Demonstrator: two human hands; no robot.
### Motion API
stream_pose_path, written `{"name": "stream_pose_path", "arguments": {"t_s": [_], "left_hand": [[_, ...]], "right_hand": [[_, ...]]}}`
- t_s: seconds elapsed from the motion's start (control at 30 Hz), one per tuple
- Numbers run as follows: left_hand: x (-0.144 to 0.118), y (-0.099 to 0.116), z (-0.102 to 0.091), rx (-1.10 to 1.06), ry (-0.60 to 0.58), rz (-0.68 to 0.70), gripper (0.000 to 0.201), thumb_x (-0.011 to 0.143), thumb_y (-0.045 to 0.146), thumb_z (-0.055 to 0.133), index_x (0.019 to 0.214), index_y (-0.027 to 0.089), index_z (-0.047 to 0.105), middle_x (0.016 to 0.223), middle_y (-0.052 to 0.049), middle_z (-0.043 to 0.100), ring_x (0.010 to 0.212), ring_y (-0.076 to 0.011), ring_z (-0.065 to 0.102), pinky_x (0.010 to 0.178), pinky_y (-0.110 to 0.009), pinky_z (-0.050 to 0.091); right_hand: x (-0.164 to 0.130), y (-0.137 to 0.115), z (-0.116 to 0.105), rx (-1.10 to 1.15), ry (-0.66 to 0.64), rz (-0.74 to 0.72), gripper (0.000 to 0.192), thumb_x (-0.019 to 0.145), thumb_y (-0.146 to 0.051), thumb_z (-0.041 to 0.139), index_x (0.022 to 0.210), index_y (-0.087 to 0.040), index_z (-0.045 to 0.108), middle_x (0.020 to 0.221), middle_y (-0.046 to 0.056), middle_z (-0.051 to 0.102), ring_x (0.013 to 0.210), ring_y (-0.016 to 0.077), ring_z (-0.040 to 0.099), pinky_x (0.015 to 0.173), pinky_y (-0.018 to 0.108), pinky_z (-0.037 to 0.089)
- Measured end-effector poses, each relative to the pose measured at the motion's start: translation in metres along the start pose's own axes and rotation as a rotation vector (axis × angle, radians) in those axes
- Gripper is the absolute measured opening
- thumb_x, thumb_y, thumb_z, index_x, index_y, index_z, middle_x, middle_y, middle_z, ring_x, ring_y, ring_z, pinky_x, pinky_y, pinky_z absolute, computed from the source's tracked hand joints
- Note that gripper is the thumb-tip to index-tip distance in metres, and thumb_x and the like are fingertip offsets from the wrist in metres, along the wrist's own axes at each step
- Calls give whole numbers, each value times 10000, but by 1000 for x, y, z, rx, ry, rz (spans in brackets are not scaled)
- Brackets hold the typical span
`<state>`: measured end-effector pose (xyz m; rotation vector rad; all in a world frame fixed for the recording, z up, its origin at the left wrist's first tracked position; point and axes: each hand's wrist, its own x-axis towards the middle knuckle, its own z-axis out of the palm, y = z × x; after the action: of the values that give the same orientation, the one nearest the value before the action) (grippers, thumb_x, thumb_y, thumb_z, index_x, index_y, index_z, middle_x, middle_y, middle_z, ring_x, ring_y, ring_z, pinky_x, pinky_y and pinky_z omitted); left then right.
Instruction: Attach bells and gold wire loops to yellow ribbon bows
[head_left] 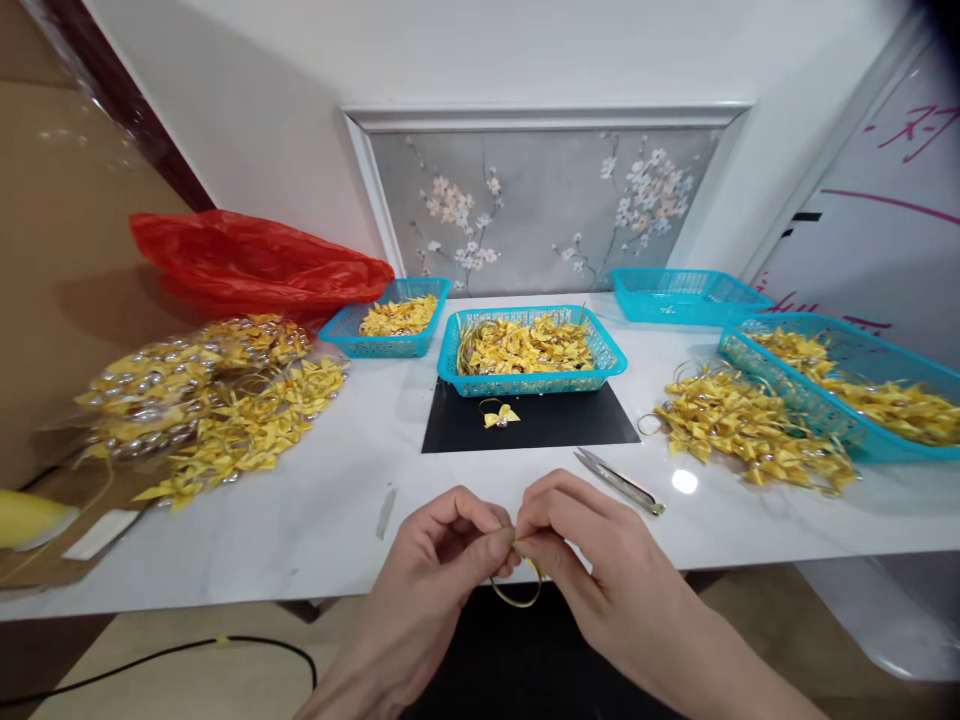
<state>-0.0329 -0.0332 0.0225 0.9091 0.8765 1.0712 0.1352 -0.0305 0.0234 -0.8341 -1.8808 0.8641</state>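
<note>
Left hand (439,565) and right hand (596,560) pinch gold cord loop (517,604) by fingertips, likely for control; thread snips (621,484) within reach

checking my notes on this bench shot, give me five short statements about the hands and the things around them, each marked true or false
1. The left hand and the right hand come together at the fingertips, with a gold loop just below. True.
2. The metal snips are held in the right hand. False: they lie on the white table.
3. A yellow bow lies on the black mat. True.
4. The red plastic bag is at the right end of the table. False: it is on the left.
5. The middle blue basket holds yellow bows. True.
</note>
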Motion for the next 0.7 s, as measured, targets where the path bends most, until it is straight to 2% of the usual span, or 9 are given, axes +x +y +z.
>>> {"name": "stream_pose_path", "arguments": {"t_s": [0.27,0.5,0.7], "left_hand": [[-4,2,-1,58,-12,75,170,772,177,767,668,161,633,646,29,658,622,-87,580,617,-184,463],[-2,1,-2,31,-39,97,164,791,164,751,681,168,630,650,34,670,610,-77,602,603,-166,480],[-3,1,-6,107,-46,183,129,816,128,716,723,185,647,696,37,669,613,-80,625,599,-173,503]], "right_hand": [[-3,-2,-4,138,16,155,155,925,-72,489,881,-216,527,752,-50,541,644,89,492,574,191,392],[-4,-4,-4,234,-1,209,131,956,-129,463,900,-223,536,760,-43,540,657,97,498,584,201,416],[-5,-5,-4,272,27,201,124,958,-131,464,918,-230,528,764,-45,548,655,92,520,588,193,426]]}}
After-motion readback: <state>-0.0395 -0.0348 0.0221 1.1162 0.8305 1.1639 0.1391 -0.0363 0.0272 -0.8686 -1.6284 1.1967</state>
